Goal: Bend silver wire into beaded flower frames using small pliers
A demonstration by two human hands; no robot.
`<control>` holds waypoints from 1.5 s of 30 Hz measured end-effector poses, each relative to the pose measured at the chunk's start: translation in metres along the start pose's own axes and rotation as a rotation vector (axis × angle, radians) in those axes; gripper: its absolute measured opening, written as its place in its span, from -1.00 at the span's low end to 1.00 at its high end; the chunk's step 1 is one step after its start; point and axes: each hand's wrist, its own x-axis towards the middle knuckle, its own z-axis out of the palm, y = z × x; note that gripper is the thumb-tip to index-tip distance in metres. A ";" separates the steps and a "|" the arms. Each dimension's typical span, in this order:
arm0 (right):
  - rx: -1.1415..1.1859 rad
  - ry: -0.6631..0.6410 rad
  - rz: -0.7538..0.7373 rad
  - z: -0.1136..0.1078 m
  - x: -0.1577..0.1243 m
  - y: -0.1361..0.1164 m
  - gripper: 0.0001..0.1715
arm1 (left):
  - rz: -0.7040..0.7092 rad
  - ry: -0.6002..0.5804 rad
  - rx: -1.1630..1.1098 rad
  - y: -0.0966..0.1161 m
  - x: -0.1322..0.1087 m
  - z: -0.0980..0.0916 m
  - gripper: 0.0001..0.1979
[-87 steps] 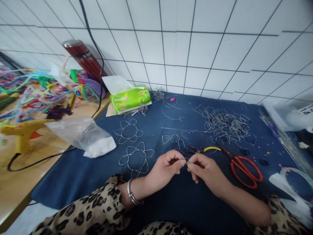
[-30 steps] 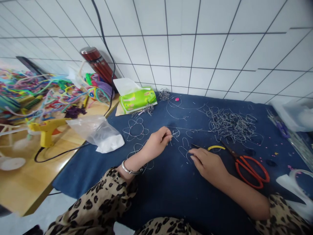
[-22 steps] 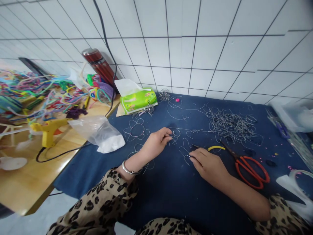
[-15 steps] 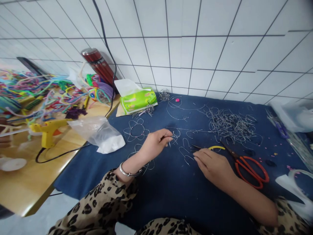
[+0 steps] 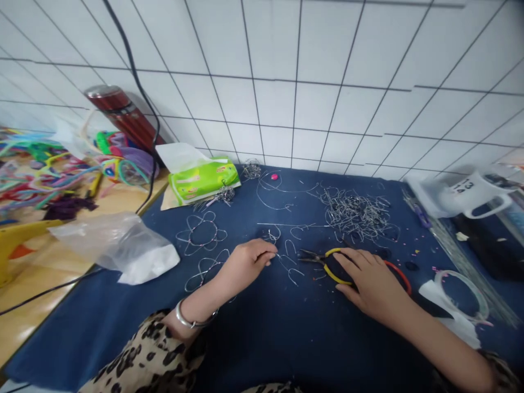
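Observation:
My left hand [image 5: 248, 265] is in a pinch on a thin bent wire, much of which the fingers hide. Its tip is close to a small wire loop [image 5: 274, 233] and loose U-shaped wires [image 5: 291, 267] on the dark blue cloth. My right hand [image 5: 370, 281] has its fingers and thumb around the yellow handles of the pliers [image 5: 333, 261]; the jaws are parted and point left. Under and behind that hand lie the scissors, with an orange handle [image 5: 399, 273] partly showing. Two flower-shaped wire rings with small beads, one of them farther back [image 5: 202, 232], lie left of my left hand.
A heap of bent wires [image 5: 358, 215] lies at the back right. Farther left are a green tissue pack [image 5: 204, 180], a plastic bag [image 5: 123, 245] and a red flask [image 5: 126, 123]. On the right are a white mug [image 5: 470, 194], straight wires [image 5: 470, 267] and a clear coil [image 5: 477, 295].
My right hand has moved from beside the pliers' jaws back onto their yellow handles. My left hand keeps its pinch. The view has swung to the right.

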 end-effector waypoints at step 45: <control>0.576 0.073 0.374 -0.028 0.102 0.196 -0.73 | -0.010 -0.116 0.305 -0.016 0.004 0.008 -0.77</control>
